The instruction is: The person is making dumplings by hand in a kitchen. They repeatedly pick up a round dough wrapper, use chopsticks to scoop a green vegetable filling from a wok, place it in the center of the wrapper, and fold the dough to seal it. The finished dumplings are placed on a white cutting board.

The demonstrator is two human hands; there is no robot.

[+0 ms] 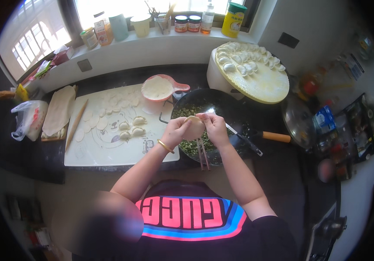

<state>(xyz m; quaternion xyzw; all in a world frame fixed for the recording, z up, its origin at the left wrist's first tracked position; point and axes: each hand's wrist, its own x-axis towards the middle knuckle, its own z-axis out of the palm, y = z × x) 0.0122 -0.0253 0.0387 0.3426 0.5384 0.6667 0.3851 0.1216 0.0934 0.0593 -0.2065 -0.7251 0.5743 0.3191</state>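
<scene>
Over the wok (237,102), my left hand (177,130) and my right hand (215,130) pinch a round, pale dumpling wrapper (194,131) between them. Both hands are closed on its edges, and whatever lies inside it is hidden. Chopped green filling (187,148) fills part of the wok below. A pair of chopsticks (203,157) leans in the filling just under my hands. To the right, a black-handled utensil (250,145) rests across the wok's rim. Several folded dumplings (138,130) and flat wrappers (102,113) lie on the white mat (76,157) at the left.
A rolling pin (76,125) lies along the mat's left edge, beside a folded cloth-like sheet (59,108) and a plastic bag (30,122). A pink-rimmed flour bowl (156,89) stands behind. At the back right, a round yellow tray (265,89) bears many dumplings. The wok's wooden handle (276,136) points right.
</scene>
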